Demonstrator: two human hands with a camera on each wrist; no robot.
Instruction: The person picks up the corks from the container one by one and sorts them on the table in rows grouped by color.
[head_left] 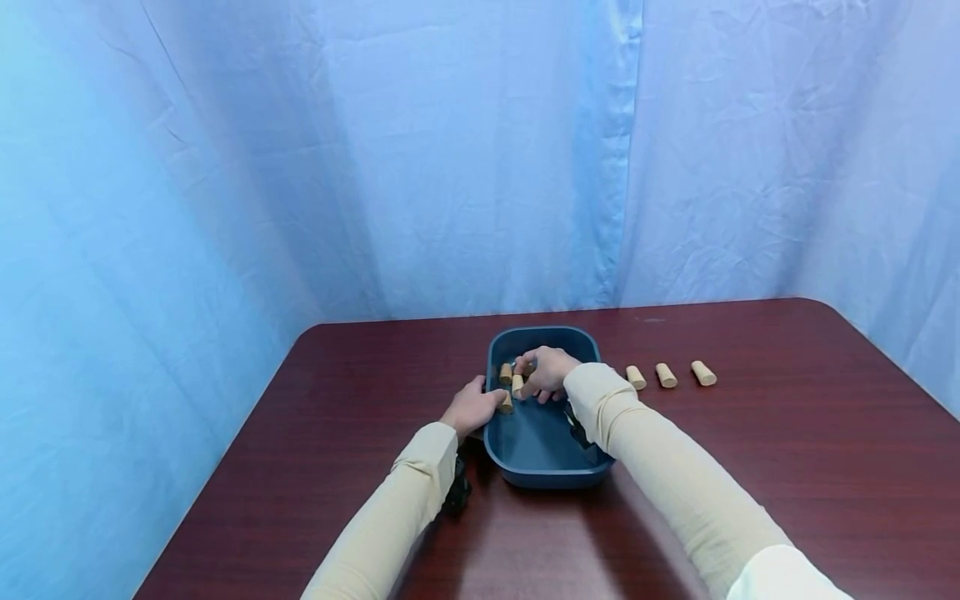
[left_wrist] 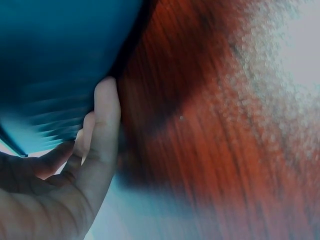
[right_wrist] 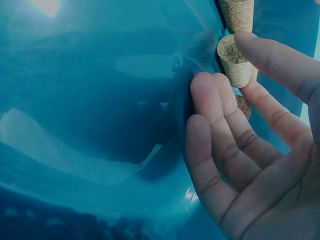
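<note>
Cream sleeves [head_left: 675,467] point toward speckled tan corks [right_wrist: 232,66], tapered and flat-ended

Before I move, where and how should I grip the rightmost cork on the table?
Probably pinch the rightmost cork across its middle, the right hand coming from above: it appears to lie on its side, tapered, long sides exposed, apart from the next cork.

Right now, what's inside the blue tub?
Inside the blue tub are at least three corks, one pinched by the right grip. That grip and the sleeve behind it hide part of the inside, so whatever lies beneath them can't be seen.
</note>
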